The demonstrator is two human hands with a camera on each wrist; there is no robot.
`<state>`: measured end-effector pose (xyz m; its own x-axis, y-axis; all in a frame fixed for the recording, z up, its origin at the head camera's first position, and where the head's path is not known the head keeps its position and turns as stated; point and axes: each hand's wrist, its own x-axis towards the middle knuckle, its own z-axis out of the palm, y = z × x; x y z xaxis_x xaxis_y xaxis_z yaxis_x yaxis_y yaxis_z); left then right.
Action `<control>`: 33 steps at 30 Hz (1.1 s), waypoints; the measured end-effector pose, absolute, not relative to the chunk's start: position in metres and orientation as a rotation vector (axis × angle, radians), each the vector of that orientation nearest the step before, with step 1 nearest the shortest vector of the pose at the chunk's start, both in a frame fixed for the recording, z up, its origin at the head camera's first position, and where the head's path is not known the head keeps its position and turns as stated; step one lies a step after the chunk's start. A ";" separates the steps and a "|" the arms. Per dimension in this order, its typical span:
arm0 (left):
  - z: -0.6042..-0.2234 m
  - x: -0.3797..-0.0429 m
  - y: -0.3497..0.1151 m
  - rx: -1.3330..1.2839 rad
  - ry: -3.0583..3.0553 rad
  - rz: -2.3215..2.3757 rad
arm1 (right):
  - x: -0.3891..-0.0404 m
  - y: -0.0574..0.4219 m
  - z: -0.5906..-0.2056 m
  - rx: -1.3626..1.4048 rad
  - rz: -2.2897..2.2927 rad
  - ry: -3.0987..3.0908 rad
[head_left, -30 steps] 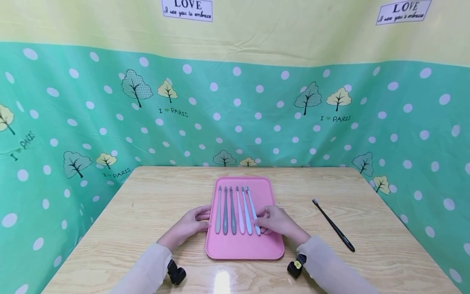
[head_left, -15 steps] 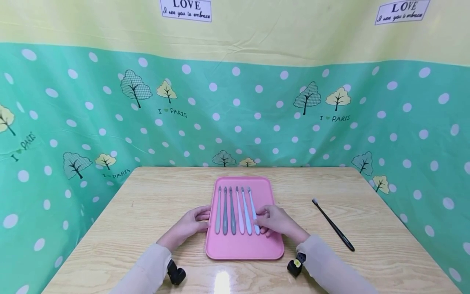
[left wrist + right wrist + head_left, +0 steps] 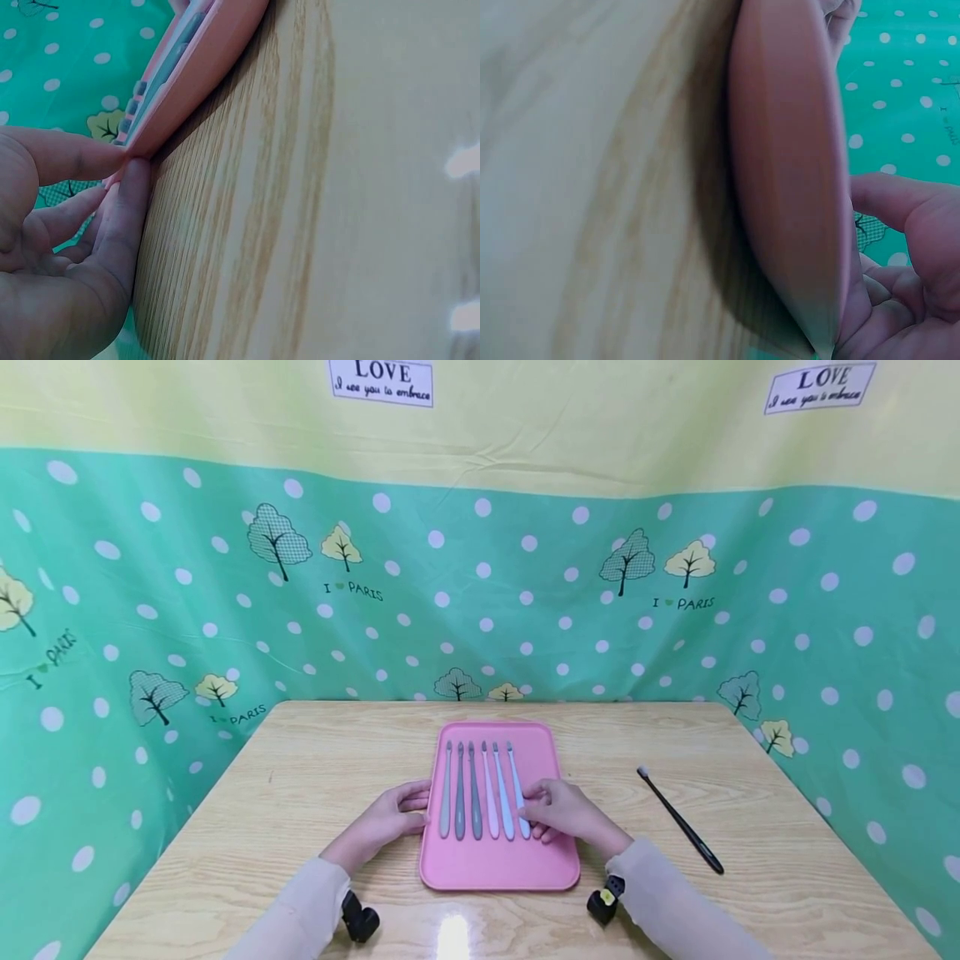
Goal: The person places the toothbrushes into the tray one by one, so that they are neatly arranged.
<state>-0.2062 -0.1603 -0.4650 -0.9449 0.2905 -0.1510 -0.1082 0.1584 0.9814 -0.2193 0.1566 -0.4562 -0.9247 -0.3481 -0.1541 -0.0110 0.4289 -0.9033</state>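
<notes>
A pink tray (image 3: 498, 870) lies on the table with a row of several toothbrushes on it. From the left come a grey-green one (image 3: 446, 797), two dark grey ones, a pink one (image 3: 491, 797) and two light blue ones. My left hand (image 3: 386, 818) pinches the tray's left rim; in the left wrist view the thumb (image 3: 79, 154) lies at the rim's top, a finger against its outside. My right hand (image 3: 566, 812) reaches over the right rim and pinches the handle of the rightmost light blue toothbrush (image 3: 515, 775). In the right wrist view the tray's side (image 3: 787, 165) hides that toothbrush.
A black toothbrush (image 3: 682, 822) lies slanted on the wooden table (image 3: 322, 735), right of the tray and beyond my right hand. A green and yellow curtain (image 3: 480, 568) with dots and trees hangs behind the table and along both sides.
The rightmost light blue toothbrush has turned slightly, its head shifting right and its handle end a little left. The left hand and the tray stay where they were.
</notes>
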 end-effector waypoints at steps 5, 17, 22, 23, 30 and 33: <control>-0.464 -0.206 -0.160 0.178 2.137 1.848 | -0.220 0.158 -0.456 -0.319 -1.489 2.355; -0.465 -0.207 -0.161 0.166 2.137 1.843 | -0.217 0.160 -0.447 -0.311 -1.504 2.333; -0.465 -0.209 -0.160 0.153 2.137 1.836 | -0.217 0.170 -0.438 -0.368 -1.501 2.344; -0.465 -0.210 -0.160 0.150 2.139 1.834 | -0.217 0.172 -0.437 -0.375 -1.495 2.351; -0.464 -0.208 -0.161 0.172 2.124 1.833 | -0.217 0.197 -0.426 -0.393 -1.397 2.448; -0.463 -0.208 -0.160 0.173 2.124 1.835 | -0.215 0.209 -0.421 -0.407 -1.373 2.463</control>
<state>-0.2076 -0.1602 -0.4634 -0.9389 0.3014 -0.1660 -0.1205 0.1638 0.9791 -0.2151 0.2092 -0.4211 -0.9175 -0.3809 -0.1144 -0.1030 0.5055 -0.8567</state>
